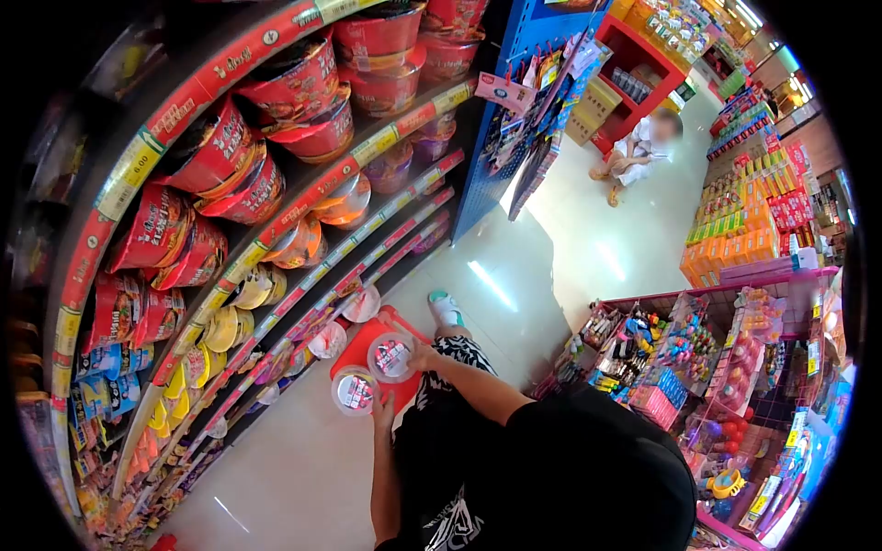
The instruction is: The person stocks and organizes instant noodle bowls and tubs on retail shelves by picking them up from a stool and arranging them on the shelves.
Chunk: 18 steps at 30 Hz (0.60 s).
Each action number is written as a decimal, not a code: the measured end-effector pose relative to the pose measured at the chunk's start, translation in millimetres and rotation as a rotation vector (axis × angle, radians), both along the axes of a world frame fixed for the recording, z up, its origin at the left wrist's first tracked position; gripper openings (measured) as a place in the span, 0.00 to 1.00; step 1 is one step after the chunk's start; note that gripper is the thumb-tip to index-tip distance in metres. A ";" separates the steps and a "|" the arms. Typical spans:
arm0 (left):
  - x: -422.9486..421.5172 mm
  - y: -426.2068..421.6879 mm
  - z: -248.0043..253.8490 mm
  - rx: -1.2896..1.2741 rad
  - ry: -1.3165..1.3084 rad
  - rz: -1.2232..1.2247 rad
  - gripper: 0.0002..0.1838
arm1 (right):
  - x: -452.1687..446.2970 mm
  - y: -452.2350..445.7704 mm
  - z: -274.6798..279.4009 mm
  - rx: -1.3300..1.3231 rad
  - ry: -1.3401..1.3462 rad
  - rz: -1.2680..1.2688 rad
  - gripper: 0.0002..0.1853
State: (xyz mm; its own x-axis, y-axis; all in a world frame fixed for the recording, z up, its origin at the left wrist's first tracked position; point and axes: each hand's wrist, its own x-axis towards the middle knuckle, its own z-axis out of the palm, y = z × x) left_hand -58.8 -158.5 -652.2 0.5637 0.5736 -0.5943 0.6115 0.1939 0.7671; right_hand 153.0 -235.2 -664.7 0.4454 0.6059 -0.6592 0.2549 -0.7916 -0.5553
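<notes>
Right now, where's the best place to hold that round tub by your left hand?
Probably by its round outer edge, coming from the lower right in the picture, where the left hand is. The round tub turns its labelled face to the camera, so its edge is within reach there, while the other tub crowds its upper right.

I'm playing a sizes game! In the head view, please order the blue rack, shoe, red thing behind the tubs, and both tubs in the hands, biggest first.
1. Blue rack
2. Red thing, partly hidden
3. One tub and the other tub: too alike to rank
4. Shoe
</notes>
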 end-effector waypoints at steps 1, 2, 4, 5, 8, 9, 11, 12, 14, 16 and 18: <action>-5.9 3.5 -13.1 0.004 0.005 -0.030 0.40 | 3.0 -0.8 1.9 -0.001 0.002 0.017 0.50; -4.1 3.4 -10.7 0.031 -0.014 0.013 0.37 | 6.5 0.6 4.0 0.008 0.016 0.040 0.50; -5.6 9.2 -31.6 -0.083 0.048 -0.046 0.36 | 13.3 3.2 10.2 0.025 0.060 0.092 0.49; -9.6 18.6 -34.5 -0.127 0.081 -0.054 0.36 | 16.6 6.3 13.3 0.036 0.086 0.131 0.49; -13.2 16.7 -33.3 0.022 0.049 -0.092 0.31 | 33.9 16.4 34.6 0.043 0.209 0.289 0.49; -11.9 18.4 -26.4 0.078 0.042 -0.156 0.31 | 38.5 15.4 44.5 0.014 0.260 0.331 0.49; -12.8 24.7 -27.1 0.021 0.119 -0.216 0.33 | 34.8 11.2 47.1 0.053 0.084 0.336 0.46; -9.1 24.0 -23.0 -0.026 0.145 -0.138 0.34 | 35.4 13.0 31.3 -0.026 0.099 0.367 0.46; -7.3 22.2 -18.7 -0.073 0.155 -0.030 0.34 | 42.3 20.0 12.1 -0.115 0.142 0.423 0.47; -5.0 19.4 -20.1 -0.067 0.128 0.041 0.34 | 49.2 22.8 17.3 -0.130 0.198 0.487 0.49; -5.2 19.3 -22.0 -0.067 0.074 0.060 0.33 | 56.5 25.1 22.2 -0.183 0.244 0.531 0.48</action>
